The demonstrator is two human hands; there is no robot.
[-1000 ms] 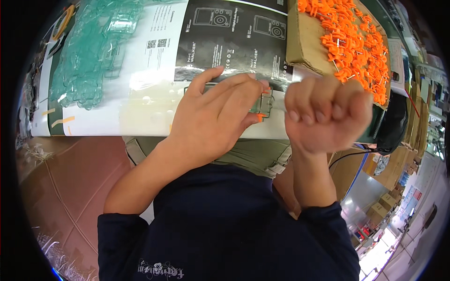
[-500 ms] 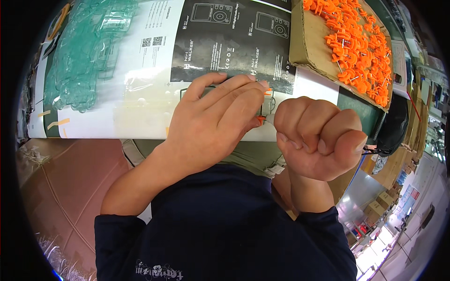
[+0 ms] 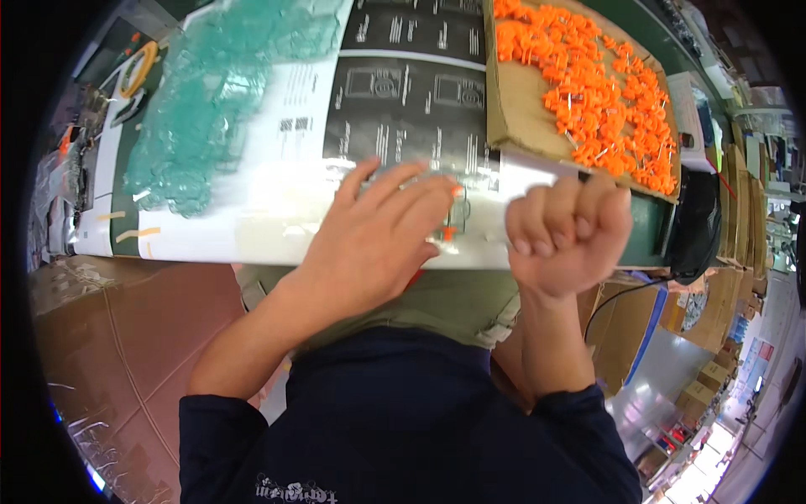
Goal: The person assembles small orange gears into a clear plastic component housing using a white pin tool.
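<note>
"Head view: where was the clear plastic piece (image 3: 463, 212)?"

"Over the near edge of the table (image 3: 653, 231), partly covered by the left hand (image 3: 369, 220). An orange fitting (image 3: 449, 234) showed at its near side, and a scrap of orange by the fingertips."

"Why lay that hand so?"

"Probably to steady the piece. It was palm down, fingers stretched and slightly apart, thumb toward the table's edge. I couldn't tell whether anything was pinched beneath."

"And the right hand (image 3: 567, 235)?"

"Curled into a loose fist beside the piece, apart from it. Its inside was hidden, so I couldn't say whether it held something."

"Was the layout deliberate?"

"It looked that way. The cardboard tray (image 3: 522, 105) of orange pin fittings (image 3: 609, 118) stood beyond the right hand, likely for easy reach, its wall keeping them together. The green-tinted clear plastic pieces (image 3: 201, 126) lay heaped beyond the left. Between them, the black-and-white printed sheet (image 3: 361, 130) covered the tabletop, perhaps as protection."
</note>
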